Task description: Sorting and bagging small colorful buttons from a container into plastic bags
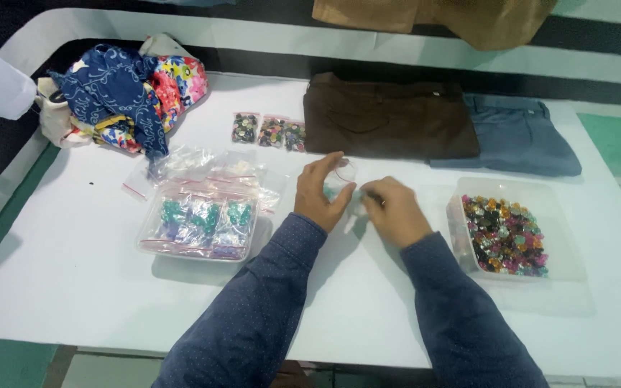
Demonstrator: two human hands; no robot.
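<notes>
Filling a small clear plastic zip bag [344, 174] with beads.
Left hand [321, 194] pinches the bag mouth wide; right hand [394, 210], fingers bunched at 3 o'clock, its contents cannot be told. Feed slowly from the clear tub of multicoloured beads [506, 235].

a white table [73, 273] carries the items. folded brown trousers [389, 118] lie at the far edge, touching folded blue-grey trousers [519, 136] on their right. a heap of patterned fabric [127, 97] sits at the far left. three small packets of mixed buttons [269, 133] lie in a row beside the brown trousers.
</notes>
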